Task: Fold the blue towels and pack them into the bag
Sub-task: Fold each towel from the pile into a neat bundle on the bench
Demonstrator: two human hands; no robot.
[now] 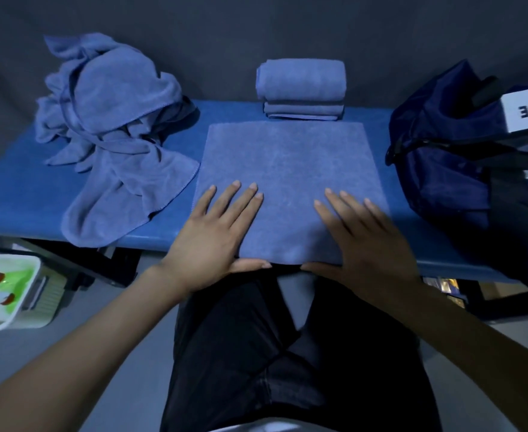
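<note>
Left hand (216, 235): flat, fingers straight and spread, pressing the near left part of the spread towel; thumb at its near edge.
Right hand (362, 241): likewise flat and spread, pressing the near right part; holds nothing.
Spread towel (287, 163): lies smooth on the blue table (22, 198), near hem at the table's front edge. Looks soft, light, limp; likely to sag and crease when lifted, so best taken by the near corners or hem.
Loose towels (113, 120): rumpled heap at the left, one end drooping over the front edge.
Folded towels (301, 88): small stack just beyond the spread towel.
Bag (449, 157): dark blue, at the right, mouth open; soft-sided.
</note>
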